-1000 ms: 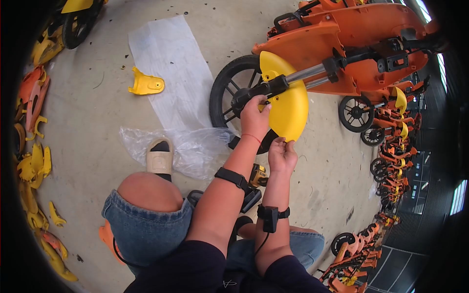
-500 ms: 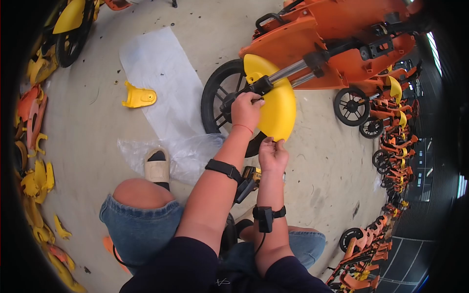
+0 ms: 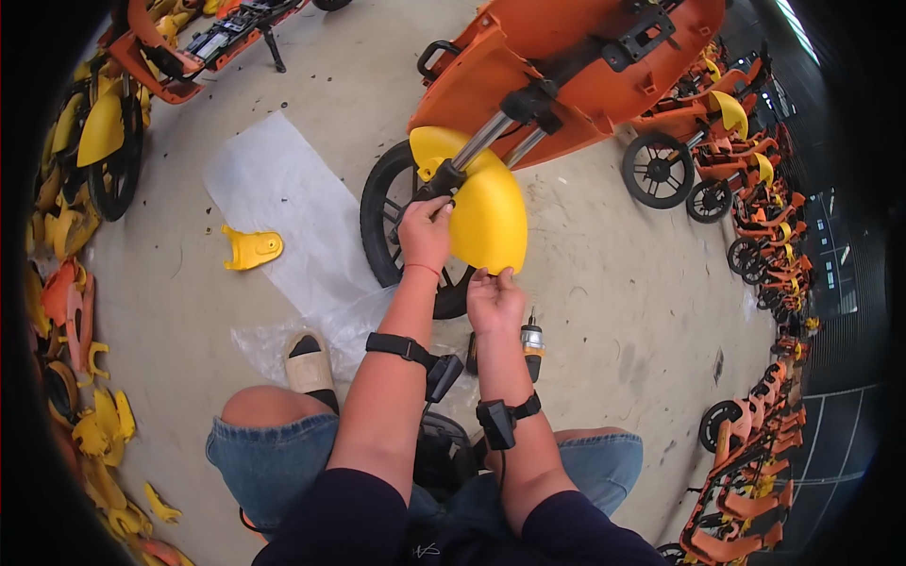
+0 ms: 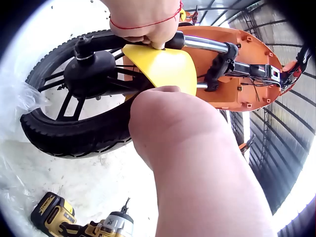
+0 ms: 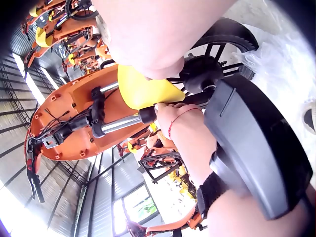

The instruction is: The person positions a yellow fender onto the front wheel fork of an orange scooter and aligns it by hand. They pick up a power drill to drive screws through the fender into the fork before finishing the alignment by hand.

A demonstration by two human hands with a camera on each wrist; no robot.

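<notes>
A yellow front fender (image 3: 489, 212) sits over the black front wheel (image 3: 377, 212) of an orange scooter. My left hand (image 3: 427, 231), a red string at its wrist, curls at the lower fork leg (image 3: 442, 186), its fingertips right at the fender's side. In the left wrist view one fingertip presses near a small hole in the yellow fender (image 4: 170, 66); I cannot tell whether a small fastener is pinched there. Below, my right hand (image 3: 496, 300) pinches the fender's lower edge between thumb and fingers. In the right wrist view the right hand (image 5: 158, 44) hides part of the fender.
A yellow-and-black cordless drill (image 3: 532, 344) is on the floor beside the right forearm. Left of the wheel are a plastic sheet (image 3: 283, 198) and a loose yellow part (image 3: 253, 248). Yellow parts (image 3: 102, 429) line the left; more scooters (image 3: 755, 255) stand at right.
The head view has swung, so the wheel and both hands appear further left and the drill shows beyond the right forearm. Both hands keep their places on the fork and fender.
</notes>
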